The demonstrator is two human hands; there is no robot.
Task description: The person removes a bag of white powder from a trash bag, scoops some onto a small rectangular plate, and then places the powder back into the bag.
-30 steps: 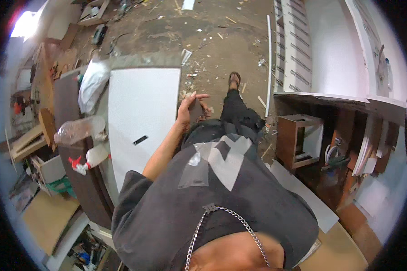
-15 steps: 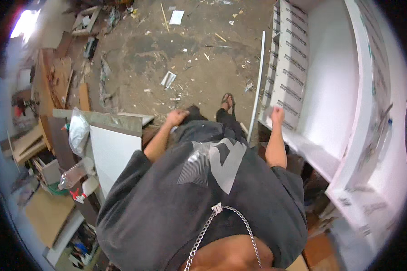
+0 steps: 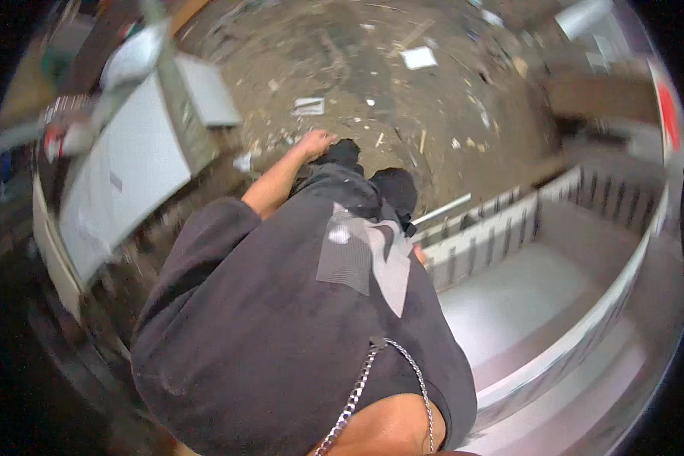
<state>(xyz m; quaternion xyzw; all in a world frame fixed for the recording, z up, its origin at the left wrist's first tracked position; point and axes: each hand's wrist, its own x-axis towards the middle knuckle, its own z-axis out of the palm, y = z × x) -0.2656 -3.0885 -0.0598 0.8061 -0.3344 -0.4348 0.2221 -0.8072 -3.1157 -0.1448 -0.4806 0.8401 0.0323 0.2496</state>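
White slotted cabinet carcass at three o'clock could snag the hidden right hand; empty left hand hangs apparently half-open.

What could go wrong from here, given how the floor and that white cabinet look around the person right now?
1. The dirt floor is strewn with wood scraps and offcuts, so a step could slip or trip.
2. The white cabinet lies close by the person's right side; the right hand is mostly hidden behind the torso, so a knock or pinch on its slotted edge seems possible.
3. The left hand swings free, holding nothing, near the white panel, which it might bump.
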